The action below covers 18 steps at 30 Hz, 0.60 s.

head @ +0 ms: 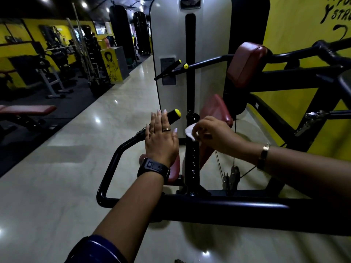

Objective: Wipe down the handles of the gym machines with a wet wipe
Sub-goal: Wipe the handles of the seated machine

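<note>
While my left hand [161, 138] lies flat with straight fingers across the black handle [173, 117], my right hand [212, 133] pinches the wet wipe [190, 131] just beside it, which I should wrap round the grip and draw along to its yellow cap [177, 111].

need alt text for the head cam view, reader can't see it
A person's left hand lies flat, fingers straight, over a black handle with a yellow end cap, while the right hand pinches a white wet wipe by the machine's black upright post. Behind stand a grey weight-stack cover and yellow gym walls.
</note>
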{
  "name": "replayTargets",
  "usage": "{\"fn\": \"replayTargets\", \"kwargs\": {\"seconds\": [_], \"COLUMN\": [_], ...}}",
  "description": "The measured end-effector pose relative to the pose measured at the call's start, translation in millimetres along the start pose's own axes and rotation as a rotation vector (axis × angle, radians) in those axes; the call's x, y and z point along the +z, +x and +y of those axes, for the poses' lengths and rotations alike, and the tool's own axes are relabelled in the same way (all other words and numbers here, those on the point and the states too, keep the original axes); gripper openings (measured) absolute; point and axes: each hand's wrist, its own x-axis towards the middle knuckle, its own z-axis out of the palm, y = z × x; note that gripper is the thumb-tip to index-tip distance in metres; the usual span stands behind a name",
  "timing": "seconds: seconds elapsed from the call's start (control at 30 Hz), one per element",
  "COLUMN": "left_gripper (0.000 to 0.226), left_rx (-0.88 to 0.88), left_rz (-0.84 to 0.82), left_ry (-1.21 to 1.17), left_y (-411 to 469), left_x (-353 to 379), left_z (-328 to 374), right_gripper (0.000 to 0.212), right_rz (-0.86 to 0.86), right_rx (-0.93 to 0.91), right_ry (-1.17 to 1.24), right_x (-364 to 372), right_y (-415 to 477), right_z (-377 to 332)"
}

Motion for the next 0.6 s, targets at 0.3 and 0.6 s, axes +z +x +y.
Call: {"fn": "replayTargets", "kwargs": {"seconds": [0.3, 0.6], "left_gripper": [0.079, 0.077], "left_rx": [0.011, 0.01], "left_rz": [0.017, 0.017], "left_ry": [-0.016, -0.014], "left_y": [0.0, -0.5], "left_x": [-0.5, -2.9], "left_z": [1.0, 1.9], "right_gripper": [0.021, 0.018], "right_rz": [-0.002, 0.072], "right_rx": [-0.116, -0.075], "right_ry": [-0.174, -0.076], "right_x": [4.6, 9.6], "right_y": [-13.5, -4.7], "right_z": [-24.2, -4.0]}}
